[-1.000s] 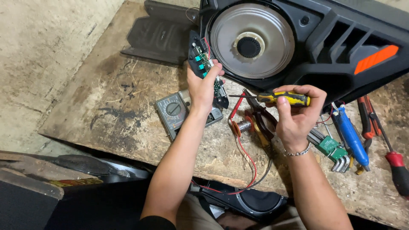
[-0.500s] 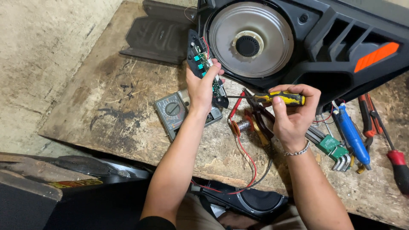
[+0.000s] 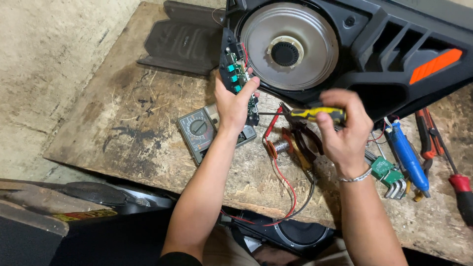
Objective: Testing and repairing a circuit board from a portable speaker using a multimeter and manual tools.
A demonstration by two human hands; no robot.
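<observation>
The left hand (image 3: 231, 106) is gripping one black circuit board (image 3: 236, 74) with three teal buttons, against the speaker housing (image 3: 394, 44). The right hand (image 3: 345, 130) is clenching one yellow-handled screwdriver (image 3: 315, 115), tip toward the board. One multimeter (image 3: 199, 130) is lying on the wooden board (image 3: 98, 123); red and black wires (image 3: 286, 187) are trailing below.

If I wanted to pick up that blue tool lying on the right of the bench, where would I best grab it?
Probably around the middle of the blue tool, coming from above. Its long, rounded body lies flat on the wooden board with the top side exposed, while hex keys and red-handled tools crowd its sides.
</observation>
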